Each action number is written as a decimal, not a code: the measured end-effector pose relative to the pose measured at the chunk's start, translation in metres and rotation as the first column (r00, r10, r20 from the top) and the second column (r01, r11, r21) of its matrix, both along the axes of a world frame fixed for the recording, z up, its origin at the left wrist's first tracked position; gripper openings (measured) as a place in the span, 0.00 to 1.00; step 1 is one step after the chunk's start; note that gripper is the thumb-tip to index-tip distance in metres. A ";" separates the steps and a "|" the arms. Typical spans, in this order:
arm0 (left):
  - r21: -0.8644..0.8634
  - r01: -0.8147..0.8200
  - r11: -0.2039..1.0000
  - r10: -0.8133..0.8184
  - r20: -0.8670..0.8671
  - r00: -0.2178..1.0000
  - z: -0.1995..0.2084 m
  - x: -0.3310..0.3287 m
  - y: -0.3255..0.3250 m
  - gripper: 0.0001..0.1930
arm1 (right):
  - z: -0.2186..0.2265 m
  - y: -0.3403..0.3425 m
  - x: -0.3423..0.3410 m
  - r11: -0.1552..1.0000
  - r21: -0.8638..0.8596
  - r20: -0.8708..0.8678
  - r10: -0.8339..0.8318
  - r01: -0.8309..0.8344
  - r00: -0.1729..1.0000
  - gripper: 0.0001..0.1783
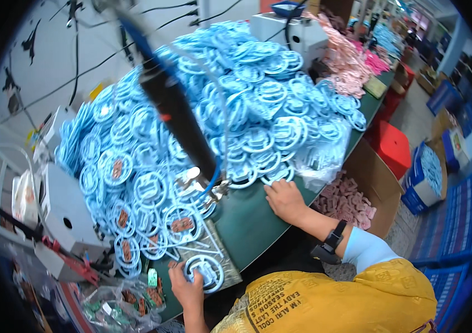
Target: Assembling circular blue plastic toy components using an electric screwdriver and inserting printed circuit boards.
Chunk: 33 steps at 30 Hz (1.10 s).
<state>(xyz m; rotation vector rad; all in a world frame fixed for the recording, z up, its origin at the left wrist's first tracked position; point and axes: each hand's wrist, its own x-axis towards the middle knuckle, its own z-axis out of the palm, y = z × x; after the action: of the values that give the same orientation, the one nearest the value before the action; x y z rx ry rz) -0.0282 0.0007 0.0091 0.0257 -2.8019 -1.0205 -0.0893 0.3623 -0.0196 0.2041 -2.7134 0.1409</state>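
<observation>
My left hand [187, 287] grips a light blue round plastic part [211, 273], a ring with a bar-like middle, with the thumb on its rim. This part lies on a grey-green board [230, 275] at the table's near edge. My right hand [287, 203] rests on the green table with its fingers stretched out, the tips close to a blue ring [278, 173] at the pile's edge; whether they touch it I cannot tell. Between the hands and the pile hangs a dark cylindrical tool [177, 111] with a metal tip and a blue hose.
A large heap of blue round parts [258, 100] covers the table [252, 222]; several at left carry brown pieces. Grey boxes [69, 213] stand left, near a clear bag [116, 305] of small boards. A carton [377, 194] of pink pieces and a red stool [389, 147] are at right.
</observation>
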 end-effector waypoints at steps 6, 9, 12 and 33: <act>-0.070 -0.028 0.997 0.032 0.065 0.997 0.006 0.000 0.002 0.16 | -0.003 -0.017 -0.036 0.997 -0.071 -0.052 -0.012 0.009 0.999 0.27; -0.078 -0.044 0.996 0.047 0.040 0.998 0.007 0.000 0.005 0.16 | 0.001 -0.029 -0.059 0.982 -0.179 -0.035 0.047 -0.052 0.998 0.31; -0.135 -0.039 0.990 0.047 0.060 0.997 0.006 -0.006 0.009 0.16 | 0.002 -0.026 -0.093 0.933 -0.359 0.145 0.086 -0.028 0.986 0.32; -0.268 -0.053 0.962 0.045 -0.034 0.998 0.011 0.001 0.015 0.18 | 0.005 -0.095 -0.056 0.844 -0.441 0.211 0.429 -0.306 0.878 0.20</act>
<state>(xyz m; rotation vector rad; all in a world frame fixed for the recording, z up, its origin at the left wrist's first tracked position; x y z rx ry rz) -0.0272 0.0154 0.0204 0.0474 -2.8724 -0.6169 -0.1448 0.2670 -0.0150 0.6357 -2.8303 0.8988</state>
